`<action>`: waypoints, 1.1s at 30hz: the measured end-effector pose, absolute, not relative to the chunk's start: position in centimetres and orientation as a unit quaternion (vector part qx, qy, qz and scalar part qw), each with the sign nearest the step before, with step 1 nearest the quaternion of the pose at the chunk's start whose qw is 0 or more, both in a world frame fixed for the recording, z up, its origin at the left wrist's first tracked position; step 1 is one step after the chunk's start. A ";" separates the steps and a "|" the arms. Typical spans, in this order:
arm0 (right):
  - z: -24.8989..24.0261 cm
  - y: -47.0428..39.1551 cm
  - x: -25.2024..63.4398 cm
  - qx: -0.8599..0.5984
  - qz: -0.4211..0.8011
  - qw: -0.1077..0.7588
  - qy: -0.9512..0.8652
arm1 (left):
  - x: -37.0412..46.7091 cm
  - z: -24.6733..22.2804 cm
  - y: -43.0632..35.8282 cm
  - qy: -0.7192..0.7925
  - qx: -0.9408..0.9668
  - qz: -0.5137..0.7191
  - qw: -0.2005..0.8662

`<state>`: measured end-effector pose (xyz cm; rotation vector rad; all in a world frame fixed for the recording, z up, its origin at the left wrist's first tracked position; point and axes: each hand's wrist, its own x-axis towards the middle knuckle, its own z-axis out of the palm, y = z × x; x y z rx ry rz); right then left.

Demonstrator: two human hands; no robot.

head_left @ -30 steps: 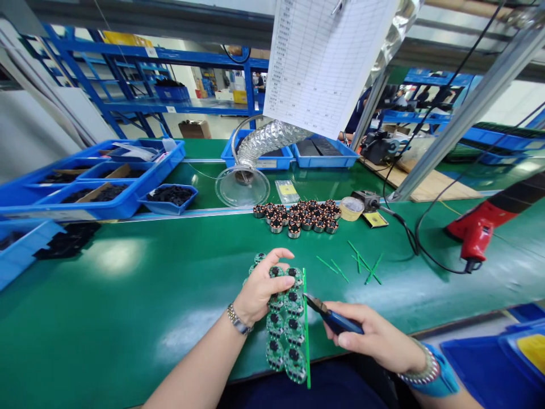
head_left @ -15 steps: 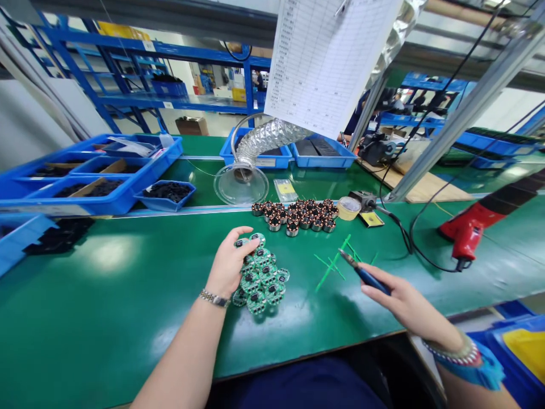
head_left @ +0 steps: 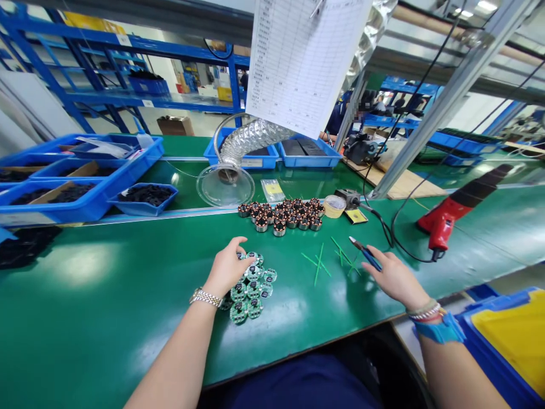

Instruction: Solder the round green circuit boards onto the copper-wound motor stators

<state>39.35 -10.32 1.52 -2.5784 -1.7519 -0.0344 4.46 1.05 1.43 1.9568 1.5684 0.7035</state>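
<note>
Several round green circuit boards [head_left: 254, 289] lie clustered on the green bench top. My left hand [head_left: 226, 266] is at the cluster's upper left, thumb and forefinger curled around the upper boards; its other fingers are hidden. In my right hand [head_left: 394, 277] is a pair of blue-handled cutting pliers [head_left: 369, 257], tip pointing up and left. Thin green strips [head_left: 318, 264] lie scattered between the boards and the pliers, some of them just under the tool. Behind the boards stand several copper-wound motor stators [head_left: 279, 227] in a group.
A red heat gun [head_left: 443, 227] lies at right with its cable. A clear suction hood [head_left: 225, 184] on a silver duct hangs behind the stators. Blue bins [head_left: 142, 199] with black parts stand at left. A round tub [head_left: 334, 205] sits beside the stators. A paper sheet [head_left: 304, 68] hangs above.
The view has shifted, so things sit further left. The upper boards and my left hand's fingers are lower. The pliers have moved right and up relative to the strips; more strips lie near them.
</note>
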 end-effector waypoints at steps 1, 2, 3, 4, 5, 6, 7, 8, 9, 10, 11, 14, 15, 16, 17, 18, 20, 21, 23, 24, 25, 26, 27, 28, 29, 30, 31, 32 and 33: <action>1.4 -10.7 40.4 -0.843 -0.018 0.003 -0.538 | 4.5 1.4 1.1 0.583 0.730 0.252 0.252; 1.2 -11.0 41.3 -0.858 -0.023 -0.008 -0.514 | 4.4 1.4 1.1 0.587 0.734 0.244 0.241; 1.0 -11.3 42.2 -0.870 -0.024 -0.019 -0.492 | 4.4 1.4 1.1 0.589 0.737 0.238 0.231; 0.7 -11.5 43.0 -0.879 -0.024 -0.028 -0.475 | 4.4 1.4 1.2 0.590 0.740 0.234 0.224; 0.3 -11.6 43.6 -0.886 -0.023 -0.036 -0.461 | 4.4 1.4 1.2 0.590 0.742 0.230 0.221; 0.0 -11.7 44.0 -0.891 -0.025 -0.039 -0.452 | 4.4 1.3 1.2 0.588 0.744 0.227 0.222; -0.4 -11.6 44.3 -0.893 -0.028 -0.039 -0.447 | 4.4 1.3 1.2 0.584 0.746 0.225 0.226; -0.7 -11.4 44.3 -0.893 -0.035 -0.036 -0.446 | 4.4 1.3 1.2 0.581 0.748 0.223 0.230; -1.0 -11.1 44.2 -0.893 -0.045 -0.029 -0.448 | 4.4 1.2 1.2 0.579 0.748 0.222 0.235; -1.2 -10.8 43.9 -0.891 -0.057 -0.020 -0.451 | 4.4 1.1 1.2 0.578 0.748 0.222 0.238; -1.3 -10.5 43.5 -0.887 -0.070 -0.010 -0.457 | 4.4 1.1 1.2 0.577 0.749 0.224 0.239; -1.4 -9.6 41.6 -0.860 -0.090 0.021 -0.502 | 4.3 0.9 1.2 0.573 0.753 0.237 0.221; -1.4 -9.2 40.9 -0.846 -0.083 0.030 -0.527 | 4.2 0.9 1.2 0.571 0.755 0.244 0.212; -1.5 -8.8 40.2 -0.831 -0.070 0.037 -0.550 | 4.2 0.8 1.1 0.570 0.756 0.251 0.203; -1.5 -8.4 39.6 -0.818 -0.055 0.042 -0.571 | 4.2 0.8 1.1 0.568 0.757 0.257 0.196; -1.5 -7.8 38.9 -0.809 -0.043 0.048 -0.585 | 4.2 0.8 1.1 0.566 0.757 0.262 0.193; -1.6 -6.6 37.6 -0.796 -0.028 0.062 -0.601 | 4.2 0.8 1.0 0.560 0.759 0.267 0.195; -1.7 -5.9 36.9 -0.791 -0.022 0.069 -0.608 | 4.2 0.8 1.0 0.557 0.761 0.268 0.197; -1.6 -4.8 35.4 -0.775 -0.007 0.079 -0.627 | 4.3 0.9 0.9 0.552 0.763 0.270 0.200; -1.6 -4.5 34.6 -0.766 0.002 0.081 -0.638 | 4.3 0.9 0.9 0.550 0.764 0.272 0.199; -1.5 -4.3 33.7 -0.757 0.010 0.081 -0.649 | 4.3 0.9 0.9 0.550 0.763 0.275 0.199; -1.3 -4.3 32.7 -0.748 0.016 0.079 -0.659 | 4.3 1.0 0.9 0.550 0.763 0.278 0.198; -1.1 -4.4 31.8 -0.739 0.021 0.075 -0.669 | 4.3 1.0 0.9 0.549 0.762 0.280 0.199; -0.9 -4.5 31.0 -0.731 0.025 0.069 -0.678 | 4.3 1.1 0.9 0.549 0.762 0.280 0.199; -0.7 -4.8 30.3 -0.724 0.029 0.061 -0.687 | 4.3 1.1 0.8 0.549 0.762 0.280 0.200; -0.5 -5.0 29.7 -0.717 0.032 0.051 -0.694 | 4.3 1.1 0.8 0.549 0.763 0.278 0.201; -0.3 -5.2 29.4 -0.712 0.035 0.040 -0.700 | 4.3 1.2 0.8 0.549 0.763 0.276 0.201; -0.1 -5.2 29.2 -0.708 0.040 0.028 -0.705 | 4.3 1.2 0.7 0.550 0.763 0.274 0.201; 0.0 -5.3 29.2 -0.705 0.044 0.016 -0.708 | 4.3 1.3 0.7 0.550 0.763 0.273 0.201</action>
